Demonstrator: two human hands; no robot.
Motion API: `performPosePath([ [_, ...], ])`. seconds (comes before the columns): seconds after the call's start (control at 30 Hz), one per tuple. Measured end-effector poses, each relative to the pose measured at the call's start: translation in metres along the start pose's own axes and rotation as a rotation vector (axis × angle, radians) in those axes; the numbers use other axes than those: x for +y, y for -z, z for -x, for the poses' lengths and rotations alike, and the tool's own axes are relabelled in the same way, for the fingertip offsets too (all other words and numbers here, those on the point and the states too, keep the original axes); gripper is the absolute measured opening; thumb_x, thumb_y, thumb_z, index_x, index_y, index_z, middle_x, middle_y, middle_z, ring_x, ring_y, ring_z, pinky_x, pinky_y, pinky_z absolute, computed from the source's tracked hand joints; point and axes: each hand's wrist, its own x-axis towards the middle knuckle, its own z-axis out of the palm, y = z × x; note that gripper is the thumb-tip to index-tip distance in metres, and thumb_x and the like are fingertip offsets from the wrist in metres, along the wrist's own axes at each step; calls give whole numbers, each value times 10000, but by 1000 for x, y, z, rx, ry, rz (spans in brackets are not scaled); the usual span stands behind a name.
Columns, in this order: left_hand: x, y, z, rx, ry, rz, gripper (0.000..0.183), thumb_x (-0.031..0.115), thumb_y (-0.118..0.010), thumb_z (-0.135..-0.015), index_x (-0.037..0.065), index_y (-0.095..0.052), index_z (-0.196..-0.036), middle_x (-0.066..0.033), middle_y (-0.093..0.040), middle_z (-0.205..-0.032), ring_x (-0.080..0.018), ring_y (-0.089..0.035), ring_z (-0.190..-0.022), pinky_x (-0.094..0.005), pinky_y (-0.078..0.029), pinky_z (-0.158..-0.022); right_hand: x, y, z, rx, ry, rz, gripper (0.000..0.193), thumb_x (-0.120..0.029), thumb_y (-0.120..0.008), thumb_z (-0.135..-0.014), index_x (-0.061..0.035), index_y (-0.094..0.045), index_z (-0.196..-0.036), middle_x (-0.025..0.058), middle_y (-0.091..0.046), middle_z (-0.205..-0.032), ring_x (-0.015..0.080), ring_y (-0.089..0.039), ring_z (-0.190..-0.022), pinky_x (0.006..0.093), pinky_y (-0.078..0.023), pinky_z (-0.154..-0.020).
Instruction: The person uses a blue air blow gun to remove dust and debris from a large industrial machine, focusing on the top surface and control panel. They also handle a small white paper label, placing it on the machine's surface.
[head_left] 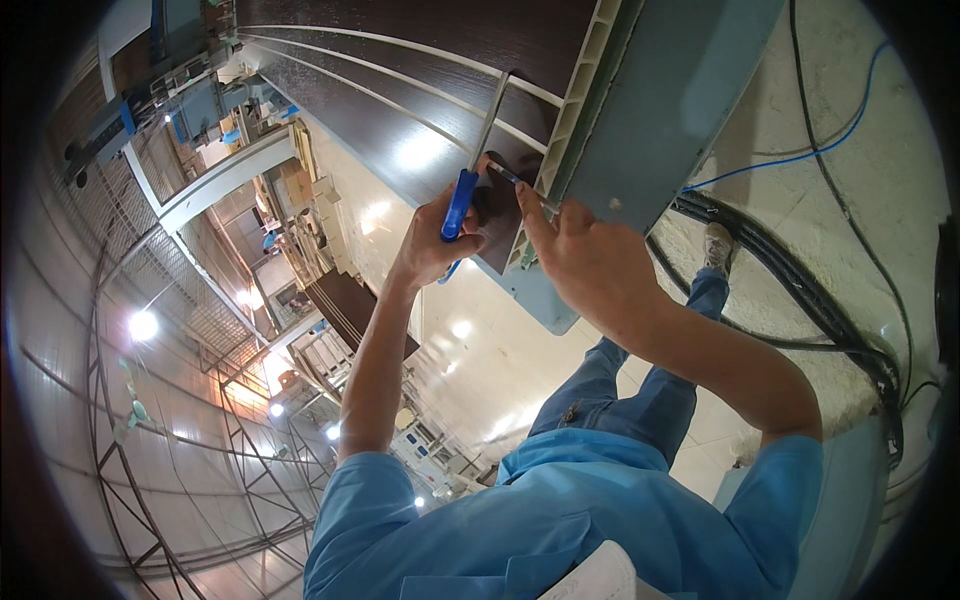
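Note:
In my left hand point(437, 243) is a blue-handled hacksaw point(460, 204), my fingers closed around its grip. Its thin metal frame points up and away over a dark brown panel point(440, 75). My right hand point(597, 262) is at the panel's near right corner, with the index finger stretched forward and the other fingers curled. A thin stick-like piece point(504, 173) runs under that index finger toward the saw; its exact kind is too small to tell. Pale narrow strips point(400, 45) lie lengthwise along the panel.
A light ribbed profile point(583, 75) borders the panel beside a grey-blue machine frame point(655, 90). Thick black cables point(800, 270) and a blue cable point(770, 160) lie on the floor at right. Stacked dark boards point(350, 305) stand at left.

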Motion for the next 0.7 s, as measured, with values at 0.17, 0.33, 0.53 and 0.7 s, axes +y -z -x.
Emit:
performPosePath([
  [0.17,-18,-15,15,214,-87,354,920,98,-679,-699,55,-332,-1550,2,-606,-827,-100,-556,-736,-244,-460,-706,-3,1,-1,2,0,25,577,-145,-625,-853,-94,-523,-1419,88,-625,-792,182,-682,-610,283,-546,-487],
  [0.33,-48,-55,63,404,-147,694,892,47,-655,-693,35,-352,-1532,-1,-614,-841,-67,-537,-727,-204,-413,-662,-1,9,-7,-99,10,148,716,-110,-620,-871,-140,-356,-1536,98,-663,-757,232,-689,-582,334,-565,-499],
  [0.53,-74,-130,126,377,-11,866,899,52,-667,-680,-6,-344,-1517,-30,-595,-865,-109,-555,-797,-255,-431,-717,-4,15,-24,-252,-94,173,762,-48,-561,-891,-218,-275,-1577,156,-690,-694,339,-706,-643,443,-588,-627],
  [0.7,-107,-180,159,297,6,968,556,61,-690,-678,3,-609,-1225,-24,-618,-912,-108,-579,-788,-272,-458,-739,-6,2,-38,-120,-79,326,533,-158,-517,-991,-234,-402,-1506,220,-693,-848,382,-700,-781,496,-572,-671],
])
